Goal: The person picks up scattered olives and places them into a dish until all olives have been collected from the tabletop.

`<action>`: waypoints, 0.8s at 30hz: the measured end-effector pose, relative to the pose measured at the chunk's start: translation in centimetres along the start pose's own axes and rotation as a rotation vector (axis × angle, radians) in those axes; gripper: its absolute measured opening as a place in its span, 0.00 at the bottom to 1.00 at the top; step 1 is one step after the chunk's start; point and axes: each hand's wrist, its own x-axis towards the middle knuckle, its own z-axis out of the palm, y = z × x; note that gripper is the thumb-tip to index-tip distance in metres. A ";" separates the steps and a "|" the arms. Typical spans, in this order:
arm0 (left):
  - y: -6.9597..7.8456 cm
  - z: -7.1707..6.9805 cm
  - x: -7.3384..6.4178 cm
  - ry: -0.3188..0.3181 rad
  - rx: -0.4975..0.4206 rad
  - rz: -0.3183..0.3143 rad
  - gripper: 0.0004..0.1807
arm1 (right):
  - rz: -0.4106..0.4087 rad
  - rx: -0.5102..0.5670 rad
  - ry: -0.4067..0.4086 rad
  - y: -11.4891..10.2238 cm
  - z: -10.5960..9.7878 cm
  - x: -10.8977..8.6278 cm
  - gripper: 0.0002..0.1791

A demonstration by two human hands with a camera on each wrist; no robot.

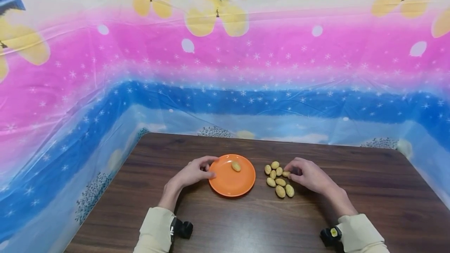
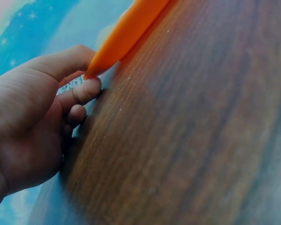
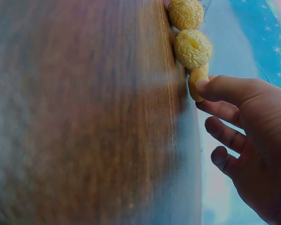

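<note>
An orange plate (image 1: 232, 186) lies on the table with one yellow, wrinkled oval piece (image 1: 236, 166), shaped like a small nut, near its far side. My left hand (image 1: 192, 171) pinches the plate's left rim between thumb and fingers, which the left wrist view shows against the orange edge (image 2: 117, 44). To the right of the plate is a loose group of several such oval pieces (image 1: 280, 191). At the group's right side my right hand (image 1: 309, 173) pinches one oval piece (image 3: 196, 84) between thumb and forefinger, its other fingers loosely bent.
The dark wooden table (image 1: 246, 221) carries everything. Behind it and along its sides hangs a pink and blue printed cloth (image 1: 225, 69). Each sleeve cuff has a black wrist camera, one on the left (image 1: 183, 228) and one on the right (image 1: 330, 236).
</note>
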 end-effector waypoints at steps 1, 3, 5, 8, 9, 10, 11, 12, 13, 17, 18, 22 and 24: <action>0.0 0.0 0.0 -0.001 -0.002 -0.001 0.30 | -0.001 -0.004 0.005 0.0 0.0 0.0 0.09; 0.0 0.0 0.0 -0.003 -0.007 -0.002 0.30 | -0.006 -0.006 0.022 -0.1 -0.2 0.0 0.09; 0.0 0.0 0.0 -0.003 -0.008 -0.004 0.30 | -0.022 -0.006 0.046 -0.3 -0.3 0.0 0.09; 0.1 0.0 0.0 -0.002 -0.006 -0.004 0.30 | -0.050 -0.011 0.080 -0.5 -0.6 0.0 0.09; 0.1 0.0 0.0 -0.001 -0.004 -0.005 0.30 | -0.056 -0.012 0.088 -0.6 -0.8 0.0 0.09; 0.1 0.0 0.1 0.000 -0.002 -0.006 0.30 | -0.067 -0.015 0.092 -0.7 -0.9 0.1 0.09; 0.1 0.0 0.1 0.001 0.000 -0.006 0.30 | -0.069 -0.018 0.094 -0.7 -0.9 0.1 0.09; 0.1 0.0 0.1 0.002 0.000 -0.007 0.30 | -0.073 -0.023 0.095 -0.8 -1.0 0.2 0.09; 0.1 0.0 0.1 0.003 0.000 -0.008 0.30 | -0.071 -0.026 0.095 -0.9 -1.1 0.3 0.09; 0.0 0.0 0.1 0.005 -0.001 -0.009 0.30 | -0.071 -0.029 0.084 -1.3 -1.3 0.5 0.09; 0.0 0.0 0.1 0.005 -0.001 -0.010 0.30 | -0.067 -0.027 0.081 -1.4 -1.3 0.5 0.09; 0.0 0.0 0.1 0.008 0.004 -0.014 0.30 | -0.082 -0.025 0.077 -2.1 -1.4 0.8 0.08; 0.0 0.0 0.1 0.008 0.005 -0.017 0.30 | -0.084 -0.028 0.075 -2.6 -1.5 0.9 0.08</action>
